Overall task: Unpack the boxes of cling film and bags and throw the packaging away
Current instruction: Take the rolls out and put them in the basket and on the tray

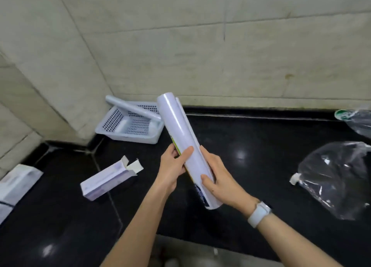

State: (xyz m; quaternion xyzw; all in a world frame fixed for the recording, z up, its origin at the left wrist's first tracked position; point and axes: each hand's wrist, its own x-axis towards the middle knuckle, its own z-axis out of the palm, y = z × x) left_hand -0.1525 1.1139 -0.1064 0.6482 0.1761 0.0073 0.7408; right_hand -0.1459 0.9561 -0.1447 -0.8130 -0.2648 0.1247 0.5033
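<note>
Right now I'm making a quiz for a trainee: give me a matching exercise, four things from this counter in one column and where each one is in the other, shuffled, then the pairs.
Things:
1. big roll
2. thin roll
3. open box
4. clear bag

Places:
A. lying on the counter, left of the hands
B. held in both hands (left hand, right hand)
C. on the counter at the right
D. resting across the basket

Pairs: 1-B, 2-D, 3-A, 4-C
</note>
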